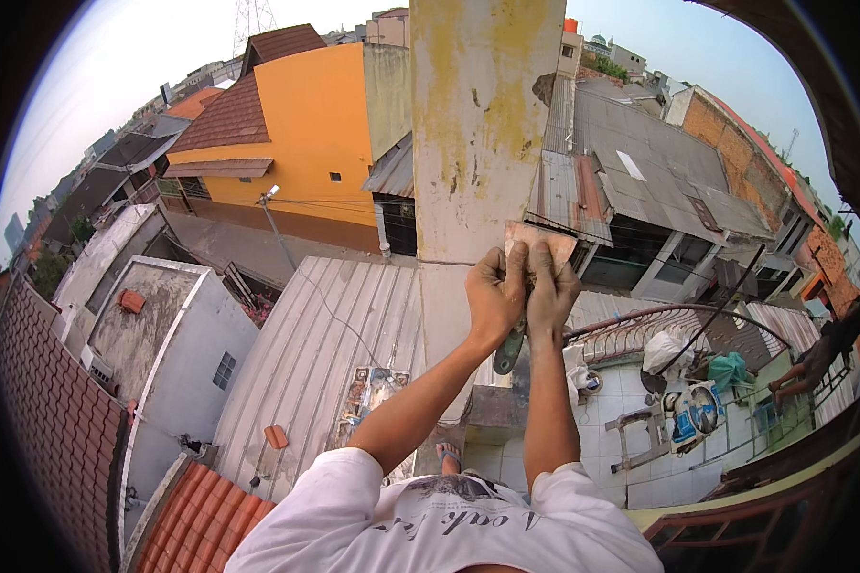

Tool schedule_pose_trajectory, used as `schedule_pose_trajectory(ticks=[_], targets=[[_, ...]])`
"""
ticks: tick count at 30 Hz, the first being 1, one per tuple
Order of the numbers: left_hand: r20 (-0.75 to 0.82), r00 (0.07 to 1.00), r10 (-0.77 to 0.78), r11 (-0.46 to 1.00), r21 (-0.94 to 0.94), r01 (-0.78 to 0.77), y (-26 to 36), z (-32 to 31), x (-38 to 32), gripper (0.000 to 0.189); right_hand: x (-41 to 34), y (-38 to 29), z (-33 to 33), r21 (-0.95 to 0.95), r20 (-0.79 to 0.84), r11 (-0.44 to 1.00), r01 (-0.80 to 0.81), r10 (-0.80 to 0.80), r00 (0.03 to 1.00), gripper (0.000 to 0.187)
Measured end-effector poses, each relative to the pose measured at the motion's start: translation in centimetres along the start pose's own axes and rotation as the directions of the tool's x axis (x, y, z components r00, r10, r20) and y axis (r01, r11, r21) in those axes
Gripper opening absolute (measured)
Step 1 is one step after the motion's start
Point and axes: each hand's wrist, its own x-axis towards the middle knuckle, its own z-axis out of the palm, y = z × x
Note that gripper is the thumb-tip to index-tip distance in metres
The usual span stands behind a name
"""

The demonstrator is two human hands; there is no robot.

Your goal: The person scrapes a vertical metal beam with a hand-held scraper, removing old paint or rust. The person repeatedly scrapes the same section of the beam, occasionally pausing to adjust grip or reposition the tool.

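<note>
Both of my hands are together on a wide-bladed putty knife [537,241] at the right edge of a concrete column [473,136]. My left hand [498,294] and my right hand [552,290] have their fingertips on its pinkish, smeared blade, and its dark green handle [509,349] hangs down between the wrists. The column carries patches of yellow paint, dark pits and a chipped spot near its right edge. Lower down, a crosswise line runs over its face. Whether the blade touches the column cannot be told.
My sandalled foot [448,457] stands high on a narrow ledge. A corrugated metal roof [308,308] lies below on the left. On the lower right are a tiled balcony [605,408] with a curved railing [638,315], a wooden stool-like frame [638,437], bags and another person [824,351].
</note>
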Motion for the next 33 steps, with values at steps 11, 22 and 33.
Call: schedule_pose_trajectory(ticks=[11,22,33], targets=[[-0.055,0.997,0.057,0.998,0.008,-0.057,-2.1,0.0,0.2,0.051,0.3,0.8,1.6,-0.018,-0.134,0.954,0.299,-0.299,0.945,0.025],[-0.09,0.996,-0.02,1.0,-0.004,0.02,-1.5,-0.6,-0.7,0.046,0.3,-0.4,0.6,0.036,0.029,0.999,0.033,-0.034,0.999,0.025],[0.066,0.979,-0.195,0.971,-0.129,0.202,-2.6,-2.8,-3.1,0.051,0.7,-0.2,2.1,0.027,0.023,0.994,0.108,-0.109,0.994,0.028]])
